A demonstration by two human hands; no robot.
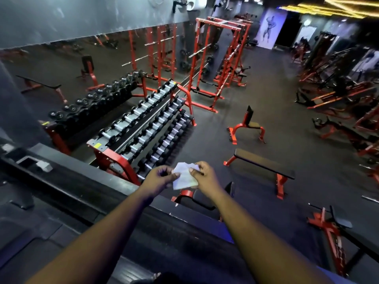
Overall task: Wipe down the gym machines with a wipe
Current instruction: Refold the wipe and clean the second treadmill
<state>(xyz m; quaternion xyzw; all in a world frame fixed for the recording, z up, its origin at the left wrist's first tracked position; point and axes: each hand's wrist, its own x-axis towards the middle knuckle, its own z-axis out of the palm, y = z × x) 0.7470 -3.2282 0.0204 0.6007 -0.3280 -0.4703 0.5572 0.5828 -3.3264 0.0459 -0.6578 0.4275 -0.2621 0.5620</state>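
White wipe (185, 177) held up mid-scene in front of the person, crumpled, pinched on both sides: left hand (162, 178) grips its left edge w/ thumb and fingers, right hand (202, 176) grips the right edge. Both arms stretched forward. Just below the hands, a dark machine frame (86, 193) runs across. Beyond, far left: red dumbbell rack (143, 124). Right of hands: flat bench (264, 163) w/ red legs on dark floor (276, 111).

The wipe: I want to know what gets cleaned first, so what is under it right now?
The wipe, pinched between left hand and right hand, hangs in the air. Past it lie the dumbbell rack end and dark floor; whatever lies directly behind it is covered.
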